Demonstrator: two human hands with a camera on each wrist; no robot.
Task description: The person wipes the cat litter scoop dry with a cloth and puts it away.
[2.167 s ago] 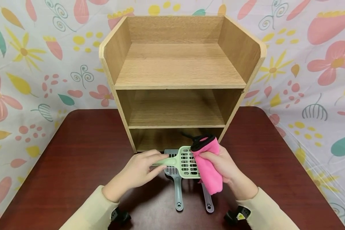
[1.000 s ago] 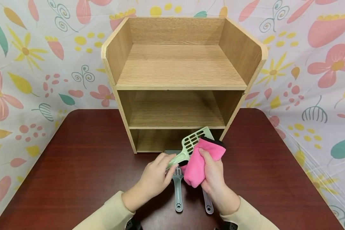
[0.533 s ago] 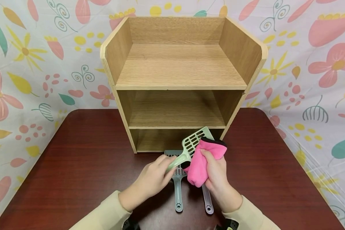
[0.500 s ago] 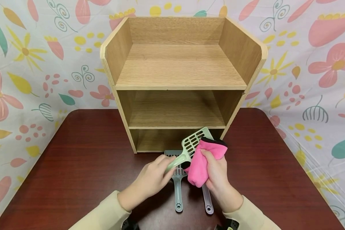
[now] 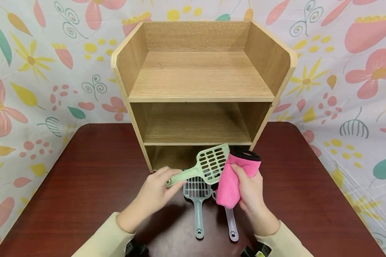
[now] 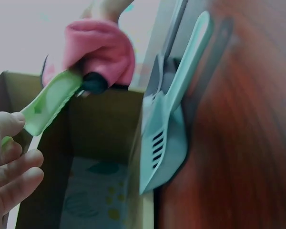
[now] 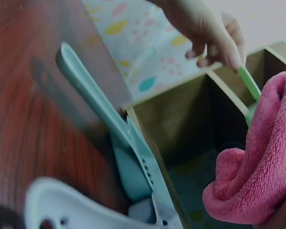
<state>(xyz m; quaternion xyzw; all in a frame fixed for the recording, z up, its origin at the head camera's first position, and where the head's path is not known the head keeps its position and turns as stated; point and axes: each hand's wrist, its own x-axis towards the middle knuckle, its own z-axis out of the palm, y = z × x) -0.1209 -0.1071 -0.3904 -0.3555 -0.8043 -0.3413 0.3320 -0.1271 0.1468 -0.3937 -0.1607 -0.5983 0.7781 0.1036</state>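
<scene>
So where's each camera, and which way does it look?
Head: on the head, facing forward and down at the wooden shelf and table; left hand, right hand and sleeves show.
Left wrist: on that wrist, facing the green scoop; both hands show partly.
Right wrist: on that wrist, facing past the pink cloth; left hand shows up top, right hand barely.
Wrist views share: green scoop, pink cloth, blue-grey scoop.

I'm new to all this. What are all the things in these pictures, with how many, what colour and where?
green scoop: one, pale green, in the left hand
pink cloth: one, pink with black edging, in the right hand
blue-grey scoop: one, blue-grey, before the shelf
lavender scoop: one, greyish lavender, partly behind the cloth
shelf: one, light wood, on the table
table: one, red-brown, below
backdrop: white, colourful floral pattern, behind
sleeves: two, cream, bottom
hands: two, bare, centre
</scene>
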